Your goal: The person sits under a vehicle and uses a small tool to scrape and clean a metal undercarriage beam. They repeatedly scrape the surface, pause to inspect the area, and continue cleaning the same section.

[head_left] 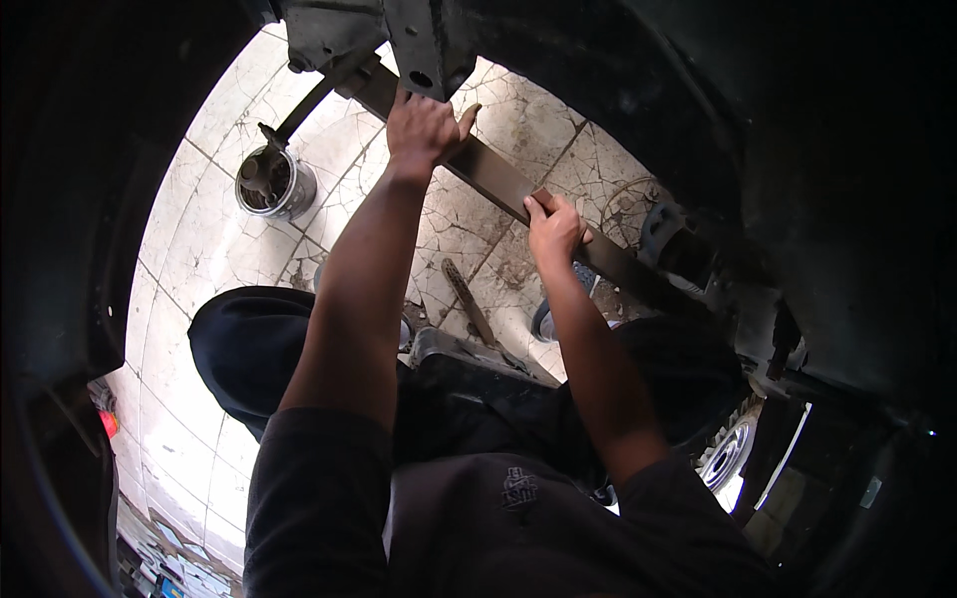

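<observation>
A long flat metal bar (490, 171) runs slantwise from a dark bracket (417, 50) at the top down to the right, under the vehicle's body. My left hand (424, 130) is closed over the bar just below the bracket, thumb sticking out to the right; its fingertips are partly hidden. Farther down the bar, my right hand (558, 234) pinches a small brown piece (539, 195) that looks like sandpaper, pressed against the bar's face. Both forearms reach up from the lower edge.
A metal can (289, 189) with a dark part in it stands on the cracked tile floor (349, 149) at left. A long brown brush-like tool (469, 301) lies between my knees. Dark bodywork (638, 60) arches around me; a wheel (728, 450) lies lower right.
</observation>
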A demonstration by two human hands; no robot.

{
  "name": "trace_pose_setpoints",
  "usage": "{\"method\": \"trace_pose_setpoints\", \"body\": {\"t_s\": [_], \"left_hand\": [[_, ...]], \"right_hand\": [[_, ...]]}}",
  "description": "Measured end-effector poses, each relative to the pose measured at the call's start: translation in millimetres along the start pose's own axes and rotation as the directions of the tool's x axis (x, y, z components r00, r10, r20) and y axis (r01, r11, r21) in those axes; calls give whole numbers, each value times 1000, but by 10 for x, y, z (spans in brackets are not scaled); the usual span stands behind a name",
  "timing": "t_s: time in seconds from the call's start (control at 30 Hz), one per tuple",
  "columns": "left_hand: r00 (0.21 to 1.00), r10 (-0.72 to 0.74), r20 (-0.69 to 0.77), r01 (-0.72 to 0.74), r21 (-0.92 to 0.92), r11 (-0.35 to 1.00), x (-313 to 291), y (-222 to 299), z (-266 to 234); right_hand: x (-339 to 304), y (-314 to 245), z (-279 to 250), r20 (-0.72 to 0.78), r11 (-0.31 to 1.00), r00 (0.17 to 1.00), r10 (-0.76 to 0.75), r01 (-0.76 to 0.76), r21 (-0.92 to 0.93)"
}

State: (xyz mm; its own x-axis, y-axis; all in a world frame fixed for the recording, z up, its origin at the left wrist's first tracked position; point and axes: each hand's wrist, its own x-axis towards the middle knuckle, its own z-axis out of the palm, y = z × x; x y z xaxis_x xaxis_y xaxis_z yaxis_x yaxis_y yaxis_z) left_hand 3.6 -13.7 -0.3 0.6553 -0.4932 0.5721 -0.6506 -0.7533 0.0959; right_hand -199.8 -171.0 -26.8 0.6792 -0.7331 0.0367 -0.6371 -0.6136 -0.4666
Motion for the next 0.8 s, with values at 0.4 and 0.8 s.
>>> {"method": "trace_pose_setpoints", "body": {"t_s": [0.4, 0.8], "left_hand": [[1000, 4, 2, -4, -7, 1000, -5, -4, -8], [995, -32, 93, 32, -3, 999, 74, 13, -54]], "right_hand": [[4, -87, -24, 41, 995, 995, 93, -94, 32], [117, -191, 147, -94, 996, 995, 16, -8, 90]]}}
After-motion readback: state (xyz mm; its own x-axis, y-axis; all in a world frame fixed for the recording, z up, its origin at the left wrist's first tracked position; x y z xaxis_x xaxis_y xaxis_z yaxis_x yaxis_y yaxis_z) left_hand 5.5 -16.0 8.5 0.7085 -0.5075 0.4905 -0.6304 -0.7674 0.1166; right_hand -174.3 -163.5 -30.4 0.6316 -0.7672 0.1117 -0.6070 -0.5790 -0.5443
